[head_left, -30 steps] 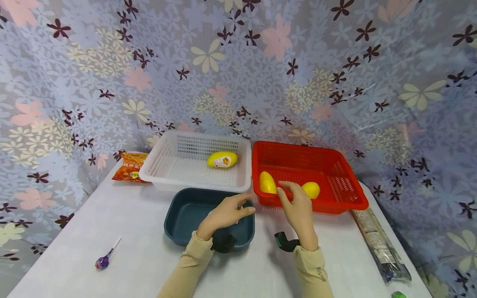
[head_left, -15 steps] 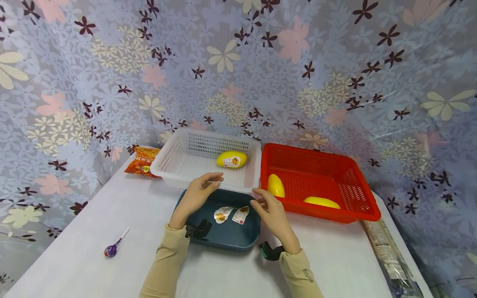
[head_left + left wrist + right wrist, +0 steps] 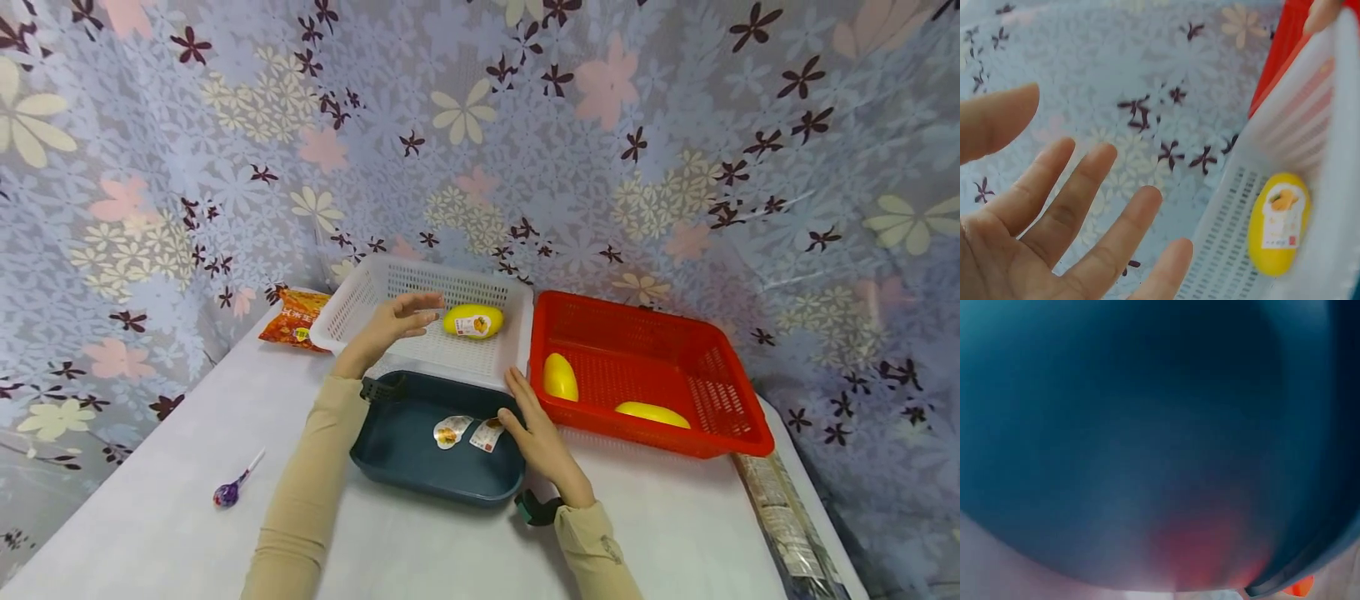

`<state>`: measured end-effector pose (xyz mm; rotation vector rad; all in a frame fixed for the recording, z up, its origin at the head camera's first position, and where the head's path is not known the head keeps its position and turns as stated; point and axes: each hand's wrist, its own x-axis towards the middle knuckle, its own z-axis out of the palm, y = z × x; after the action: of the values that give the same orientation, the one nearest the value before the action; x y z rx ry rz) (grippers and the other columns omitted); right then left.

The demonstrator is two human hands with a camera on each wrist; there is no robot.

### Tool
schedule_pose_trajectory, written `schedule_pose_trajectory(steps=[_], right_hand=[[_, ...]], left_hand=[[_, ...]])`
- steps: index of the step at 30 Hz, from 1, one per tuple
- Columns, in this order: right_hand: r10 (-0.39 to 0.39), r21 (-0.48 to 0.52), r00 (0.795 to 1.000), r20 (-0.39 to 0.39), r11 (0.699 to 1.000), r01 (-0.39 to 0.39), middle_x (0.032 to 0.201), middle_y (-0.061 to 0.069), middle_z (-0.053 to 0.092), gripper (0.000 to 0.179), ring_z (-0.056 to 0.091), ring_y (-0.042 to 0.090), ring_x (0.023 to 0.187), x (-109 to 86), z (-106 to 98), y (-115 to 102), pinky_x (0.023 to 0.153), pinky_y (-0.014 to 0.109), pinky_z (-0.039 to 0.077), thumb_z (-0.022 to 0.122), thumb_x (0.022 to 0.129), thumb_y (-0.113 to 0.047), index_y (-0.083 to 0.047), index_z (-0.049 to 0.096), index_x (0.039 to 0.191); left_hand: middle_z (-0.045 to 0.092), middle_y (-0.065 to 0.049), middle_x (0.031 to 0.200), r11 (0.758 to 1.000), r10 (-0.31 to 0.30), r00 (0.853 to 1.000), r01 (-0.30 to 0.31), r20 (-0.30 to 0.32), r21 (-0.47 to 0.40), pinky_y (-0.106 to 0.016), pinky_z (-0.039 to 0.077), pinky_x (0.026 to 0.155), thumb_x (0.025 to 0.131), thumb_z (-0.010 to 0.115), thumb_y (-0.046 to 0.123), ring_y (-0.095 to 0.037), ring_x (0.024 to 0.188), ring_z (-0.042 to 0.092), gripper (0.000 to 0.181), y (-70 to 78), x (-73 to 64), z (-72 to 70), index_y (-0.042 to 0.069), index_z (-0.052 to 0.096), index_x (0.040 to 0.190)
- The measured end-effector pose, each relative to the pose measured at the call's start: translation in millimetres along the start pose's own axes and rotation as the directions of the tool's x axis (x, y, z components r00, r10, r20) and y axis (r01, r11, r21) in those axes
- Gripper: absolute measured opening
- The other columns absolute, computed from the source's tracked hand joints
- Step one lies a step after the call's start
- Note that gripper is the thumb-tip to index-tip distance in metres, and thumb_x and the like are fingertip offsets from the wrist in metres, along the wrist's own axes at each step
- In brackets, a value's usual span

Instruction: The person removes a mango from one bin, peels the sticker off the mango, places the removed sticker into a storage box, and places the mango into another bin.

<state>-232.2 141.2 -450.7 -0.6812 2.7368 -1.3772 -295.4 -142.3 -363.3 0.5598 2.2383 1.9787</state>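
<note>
My left hand [image 3: 386,329] hovers over the left part of the white basket [image 3: 517,358], with nothing in its grasp. In the left wrist view its fingers [image 3: 1091,175] are spread, well apart from a yellow mango-shaped fruit [image 3: 1280,225] bearing a label. That fruit lies in the basket's right half. My right hand [image 3: 542,442] rests at the right end of the dark blue basin [image 3: 427,479], fingers straight along the outside and thumb by the rim. Two white stickers [image 3: 452,432] lie inside the basin. The right wrist view is filled by blurred blue basin wall [image 3: 1116,425].
A red basket [image 3: 720,408] on the right holds two yellow fruits [image 3: 560,377]. An orange snack bag [image 3: 296,319] lies behind left, a lollipop [image 3: 227,493] front left, and a long clear-wrapped package [image 3: 787,525] along the right edge. A floral curtain [image 3: 480,167] hangs behind.
My left hand has moved from above the basin forward and left to over the white basket. The right hand has gone from the red basket to the basin's right end. The head view has shifted.
</note>
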Motion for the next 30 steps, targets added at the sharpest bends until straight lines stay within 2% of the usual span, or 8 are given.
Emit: schedule_pose_trajectory(steps=[3, 8, 11, 13, 17, 19, 23, 30], right_hand=[[0.007, 0.057, 1.0, 0.002, 0.998, -0.007, 0.165, 0.004, 0.009, 0.063, 0.012, 0.033, 0.151, -0.6, 1, 4, 0.116, 0.065, 0.013, 0.047, 0.101, -0.027, -0.02, 0.019, 0.156], [0.021, 0.077, 1.0, -0.023, 0.997, -0.019, 0.165, 0.003, 0.005, 0.064, 0.008, 0.031, 0.152, 1.5, 2, 4, 0.117, 0.063, 0.011, 0.047, 0.101, -0.025, -0.019, 0.015, 0.157], [0.019, 0.073, 0.999, -0.036, 0.997, -0.016, 0.165, 0.004, 0.004, 0.066, 0.008, 0.03, 0.152, 2.3, 4, 3, 0.118, 0.062, 0.012, 0.047, 0.101, -0.026, -0.017, 0.014, 0.157], [0.01, 0.067, 0.999, -0.041, 0.998, -0.008, 0.165, 0.004, 0.004, 0.066, 0.008, 0.031, 0.152, 2.1, 6, 3, 0.118, 0.061, 0.013, 0.048, 0.101, -0.028, -0.015, 0.014, 0.157], [-0.005, 0.067, 0.999, -0.052, 0.998, 0.008, 0.165, 0.005, 0.006, 0.068, 0.009, 0.032, 0.151, 0.5, 10, 3, 0.117, 0.062, 0.015, 0.049, 0.1, -0.032, -0.014, 0.015, 0.156], [-0.008, 0.066, 0.999, -0.054, 0.998, 0.011, 0.165, 0.005, 0.006, 0.069, 0.01, 0.033, 0.151, -0.6, 12, 3, 0.116, 0.063, 0.016, 0.049, 0.1, -0.034, -0.013, 0.015, 0.156], [-0.021, 0.022, 0.998, -0.066, 0.999, 0.023, 0.165, 0.005, 0.007, 0.071, 0.015, 0.035, 0.15, -1.7, 14, 3, 0.114, 0.063, 0.021, 0.05, 0.099, -0.035, -0.014, 0.014, 0.157], [-0.033, -0.029, 0.997, -0.076, 0.999, 0.031, 0.165, 0.006, 0.009, 0.072, 0.02, 0.036, 0.149, -3.2, 11, 1, 0.113, 0.062, 0.025, 0.052, 0.098, -0.034, -0.013, 0.015, 0.157]], left_hand=[[0.04, -0.02, 0.151, 0.999, -0.04, 0.999, 0.04, 0.03, -0.014, -0.056, 0.033, 0.112, 0.099, 0.052, 0.014, -0.039, 0.138, 0.039, 0.051, 3.6, 20.4, -6.2, 0.001, 0.038, 0.146], [0.032, -0.017, 0.156, 0.985, -0.138, 0.988, 0.145, 0.073, -0.094, -0.056, 0.026, 0.116, 0.102, 0.047, 0.015, -0.037, 0.143, 0.031, 0.052, 1.5, 57.5, -12.1, 0.004, 0.033, 0.15], [0.029, -0.015, 0.158, 0.965, -0.219, 0.973, 0.227, 0.076, -0.13, -0.055, 0.023, 0.118, 0.102, 0.046, 0.015, -0.036, 0.145, 0.027, 0.052, -5.5, 75.3, -14.8, 0.006, 0.031, 0.151], [0.025, -0.013, 0.16, 0.944, -0.284, 0.956, 0.293, 0.08, -0.153, -0.054, 0.02, 0.119, 0.102, 0.047, 0.016, -0.034, 0.148, 0.022, 0.054, -11.4, 83.9, -16.0, 0.008, 0.029, 0.152], [0.016, -0.008, 0.163, 0.904, -0.396, 0.914, 0.404, 0.082, -0.136, -0.054, 0.016, 0.12, 0.101, 0.048, 0.019, -0.032, 0.15, 0.016, 0.057, -21.3, 93.2, -16.1, 0.013, 0.027, 0.154], [0.017, -0.007, 0.163, 0.896, -0.427, 0.902, 0.431, 0.062, -0.104, -0.054, 0.018, 0.12, 0.101, 0.049, 0.021, -0.031, 0.15, 0.018, 0.057, -23.3, 94.6, -14.3, 0.015, 0.028, 0.154], [0.02, -0.007, 0.162, 0.895, -0.439, 0.898, 0.441, 0.035, -0.072, -0.054, 0.019, 0.12, 0.1, 0.051, 0.021, -0.032, 0.149, 0.02, 0.058, -22.5, 98.4, -6.9, 0.013, 0.029, 0.153], [0.021, -0.006, 0.162, 0.892, -0.452, 0.891, 0.453, 0.039, -0.003, -0.054, 0.019, 0.12, 0.099, 0.052, 0.025, -0.034, 0.149, 0.02, 0.059, -27.1, 110.8, -2.1, 0.016, 0.029, 0.153]])
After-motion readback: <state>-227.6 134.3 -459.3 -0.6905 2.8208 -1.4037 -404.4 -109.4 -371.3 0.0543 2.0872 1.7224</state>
